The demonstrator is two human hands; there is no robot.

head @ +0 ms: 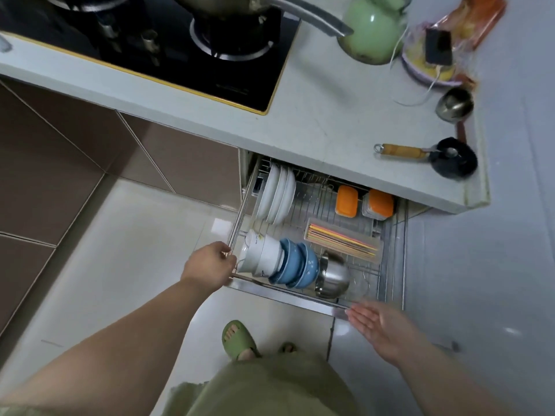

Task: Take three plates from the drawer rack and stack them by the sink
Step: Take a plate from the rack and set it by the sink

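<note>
The wire drawer rack (312, 300) stands pulled out from under the counter. Several white plates (277, 196) stand on edge in its back left corner. My left hand (210, 264) grips the rack's front left corner rail. My right hand (380, 324) is flat and open, fingers together, just in front of the rack's front right edge and holding nothing. No sink is in view.
In the rack lie white bowls (261, 256), blue bowls (297, 267), a steel bowl (333, 276), a tray of chopsticks (342, 240) and two orange-lidded boxes (363, 202). On the counter (315, 115) are a gas hob (180, 46), a green kettle (372, 31) and a small pan (450, 159). My sandalled foot (238, 339) stands below.
</note>
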